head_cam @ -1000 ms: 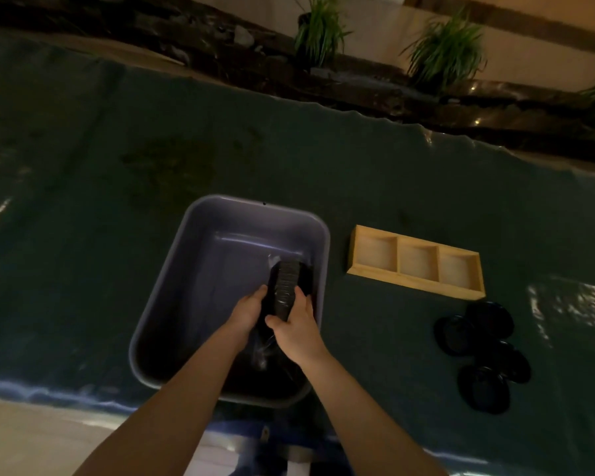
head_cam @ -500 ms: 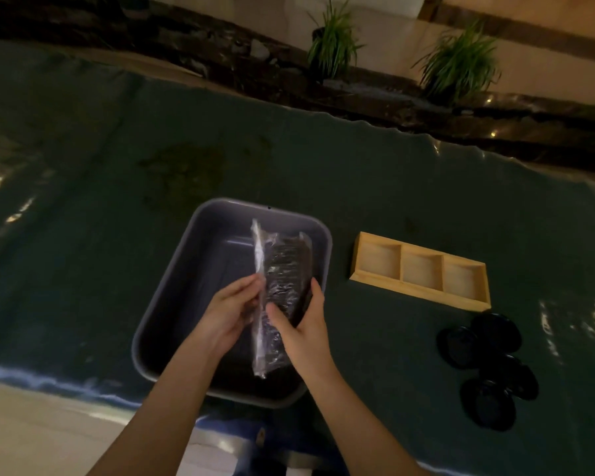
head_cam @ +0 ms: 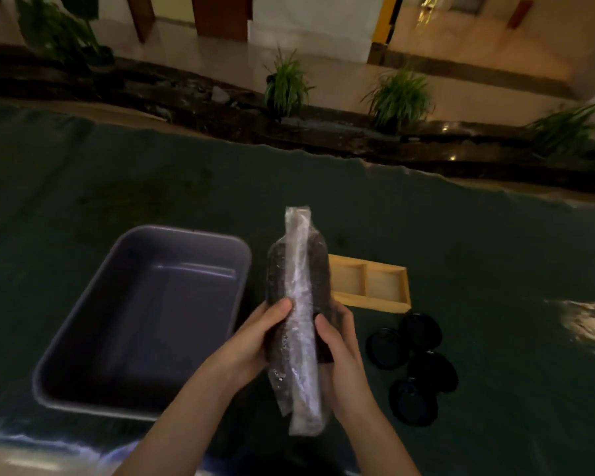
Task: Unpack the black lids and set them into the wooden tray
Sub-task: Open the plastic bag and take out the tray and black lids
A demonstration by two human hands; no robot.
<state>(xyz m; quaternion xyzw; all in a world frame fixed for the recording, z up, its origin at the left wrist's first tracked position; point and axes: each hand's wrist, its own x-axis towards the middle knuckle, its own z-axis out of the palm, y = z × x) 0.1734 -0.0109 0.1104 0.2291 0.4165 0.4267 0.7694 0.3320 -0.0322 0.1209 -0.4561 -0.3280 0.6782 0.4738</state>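
A clear plastic sleeve of stacked black lids stands nearly upright in the air, between the grey tub and the wooden tray. My left hand grips its left side and my right hand grips its right side, both around the lower half. The wooden tray lies behind the sleeve on the right; two of its compartments show and look empty, the left end is hidden. Several loose black lids lie in a cluster on the cloth just in front of the tray.
The grey plastic tub sits to the left on the dark green cloth, nothing visible inside. Beyond the cloth's far edge run a dark ledge and potted grass plants. The table's near edge runs just below my forearms.
Both hands have lifted the sleeve of lids out of the grey tub and carried it up and to the right, now upright between tub and tray. The tub is left empty.
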